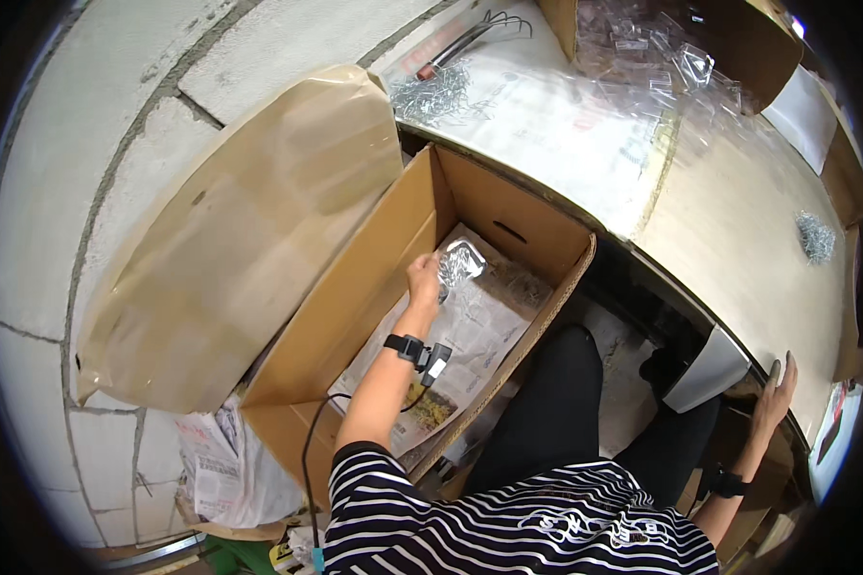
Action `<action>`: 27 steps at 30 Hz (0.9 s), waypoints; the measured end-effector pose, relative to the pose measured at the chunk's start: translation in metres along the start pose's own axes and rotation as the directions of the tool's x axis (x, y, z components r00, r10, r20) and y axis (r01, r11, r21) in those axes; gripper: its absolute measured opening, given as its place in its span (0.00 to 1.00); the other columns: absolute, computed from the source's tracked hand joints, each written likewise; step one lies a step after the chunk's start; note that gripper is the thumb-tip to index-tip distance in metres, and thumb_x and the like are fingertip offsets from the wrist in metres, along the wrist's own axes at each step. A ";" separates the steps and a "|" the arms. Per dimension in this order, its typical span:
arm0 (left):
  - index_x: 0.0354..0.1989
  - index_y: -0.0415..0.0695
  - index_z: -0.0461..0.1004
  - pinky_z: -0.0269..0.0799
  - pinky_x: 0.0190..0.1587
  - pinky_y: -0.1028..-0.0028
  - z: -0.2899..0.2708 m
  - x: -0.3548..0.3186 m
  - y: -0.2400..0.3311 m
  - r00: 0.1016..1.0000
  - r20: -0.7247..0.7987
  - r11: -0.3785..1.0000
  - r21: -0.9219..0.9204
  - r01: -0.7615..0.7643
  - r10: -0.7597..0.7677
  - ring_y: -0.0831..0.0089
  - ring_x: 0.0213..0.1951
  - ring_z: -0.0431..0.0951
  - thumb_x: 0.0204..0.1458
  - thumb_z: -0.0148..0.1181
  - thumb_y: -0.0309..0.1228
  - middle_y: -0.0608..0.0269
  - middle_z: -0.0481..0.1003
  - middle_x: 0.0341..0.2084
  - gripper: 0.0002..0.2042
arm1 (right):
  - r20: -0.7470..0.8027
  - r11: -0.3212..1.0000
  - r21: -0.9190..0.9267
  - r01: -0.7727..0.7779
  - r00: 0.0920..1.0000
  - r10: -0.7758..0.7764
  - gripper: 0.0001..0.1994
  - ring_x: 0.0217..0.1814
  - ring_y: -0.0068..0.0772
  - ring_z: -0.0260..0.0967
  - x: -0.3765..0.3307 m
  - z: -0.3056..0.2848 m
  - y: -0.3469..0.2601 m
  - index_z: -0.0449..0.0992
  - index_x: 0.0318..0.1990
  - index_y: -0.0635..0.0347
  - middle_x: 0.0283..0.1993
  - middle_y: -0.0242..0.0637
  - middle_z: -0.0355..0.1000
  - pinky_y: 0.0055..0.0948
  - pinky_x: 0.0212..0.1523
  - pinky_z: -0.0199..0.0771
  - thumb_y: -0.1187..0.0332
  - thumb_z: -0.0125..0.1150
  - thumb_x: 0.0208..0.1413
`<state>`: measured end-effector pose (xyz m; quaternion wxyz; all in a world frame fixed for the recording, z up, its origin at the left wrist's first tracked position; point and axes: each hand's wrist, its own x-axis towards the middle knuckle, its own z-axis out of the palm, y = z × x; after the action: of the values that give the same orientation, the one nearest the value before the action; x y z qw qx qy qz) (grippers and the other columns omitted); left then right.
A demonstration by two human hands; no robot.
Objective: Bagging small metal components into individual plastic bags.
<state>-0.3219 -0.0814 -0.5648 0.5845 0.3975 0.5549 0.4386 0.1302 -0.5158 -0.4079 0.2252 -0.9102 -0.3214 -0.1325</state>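
My left hand (423,280) reaches down into a deep cardboard box (355,278) on my left. Its fingers are closed on the side of a small clear plastic packet (461,264) with shiny metal pieces inside; the exact kind of piece is too small to tell. Under the packet, printed paper sheets (479,331) line the bottom of the box. Over on the right, my right hand (777,395) rests at the edge of the worktable (738,240), fingers stretched out and holding nothing.
Clear plastic pieces (642,67) are heaped at the table's back beside an open carton (738,43). Two piles of small metal pieces, one far left (431,96) and one right (815,238), lie on the table. A brown wrapped panel (249,230) leans against the block wall (38,220).
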 end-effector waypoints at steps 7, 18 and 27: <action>0.40 0.40 0.72 0.61 0.15 0.77 0.036 0.060 -0.097 0.981 -0.050 0.977 -0.121 0.178 -0.185 0.78 0.19 0.68 0.56 0.53 0.31 0.66 0.72 0.24 0.09 | 0.015 0.979 -0.204 0.000 1.000 0.004 0.21 0.67 0.44 0.51 -0.005 0.038 0.024 0.61 0.59 0.64 0.64 0.45 0.56 0.33 0.65 0.51 0.61 0.37 0.65; 0.33 0.23 0.72 0.66 0.49 0.60 0.105 0.059 -0.120 0.995 -0.071 0.686 0.727 0.001 0.073 0.42 0.45 0.73 0.40 0.48 0.21 0.28 0.72 0.35 0.14 | -0.205 0.983 -0.174 -0.064 0.978 0.027 0.18 0.66 0.43 0.53 -0.017 0.043 0.015 0.63 0.57 0.66 0.62 0.45 0.59 0.35 0.64 0.53 0.72 0.38 0.62; 0.46 0.34 0.70 0.72 0.42 0.74 0.064 0.027 0.002 0.950 0.114 0.881 0.355 -0.312 0.290 0.69 0.40 0.75 0.55 0.49 0.22 0.55 0.74 0.39 0.11 | -0.089 0.924 0.362 -0.123 0.982 0.166 0.16 0.54 0.45 0.65 0.029 0.029 -0.007 0.70 0.49 0.63 0.51 0.47 0.68 0.32 0.55 0.63 0.66 0.44 0.58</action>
<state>-0.2587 -0.0537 -0.5663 0.4399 0.5940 0.5419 0.4001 0.1504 -0.4814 -0.4191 0.4134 -0.8664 -0.2582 -0.1089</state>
